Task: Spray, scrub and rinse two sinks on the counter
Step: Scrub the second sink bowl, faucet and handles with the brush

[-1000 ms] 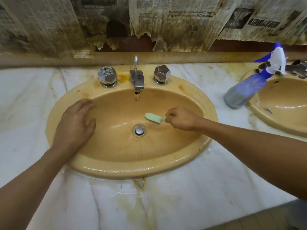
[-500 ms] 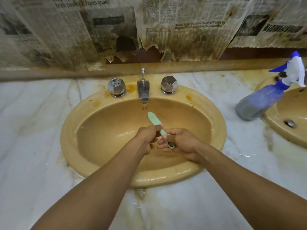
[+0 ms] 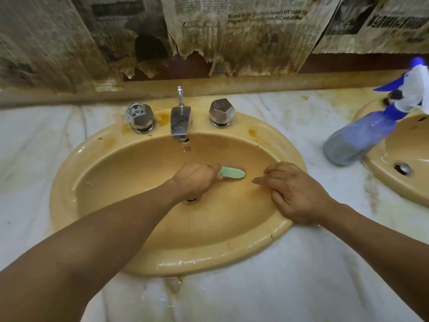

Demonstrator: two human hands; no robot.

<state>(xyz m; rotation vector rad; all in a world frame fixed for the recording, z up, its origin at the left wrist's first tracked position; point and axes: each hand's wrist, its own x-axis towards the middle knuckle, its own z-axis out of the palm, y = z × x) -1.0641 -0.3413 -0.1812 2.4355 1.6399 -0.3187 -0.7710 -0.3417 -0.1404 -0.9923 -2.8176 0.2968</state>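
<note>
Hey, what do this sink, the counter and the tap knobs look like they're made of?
Sink: glazed ceramic, probably; tan, glossy, with highlights on the rim.
Counter: polished marble or a lookalike; white with grey veins and rusty stains.
Knobs: chromed metal, seemingly; faceted, mirror-like reflections.

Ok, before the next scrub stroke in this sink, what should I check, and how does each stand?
1. Left hand has a grip on the green brush: ok.
2. Brush head touching the basin of the near sink: cannot tell.
3. Right hand apart from the brush, holding nothing: ok.
4. Faucet shows no stream: ok.
5. Spray bottle upright: not ok, it leans on the second sink.
6. Drain open: cannot tell, wrist covers it.
</note>
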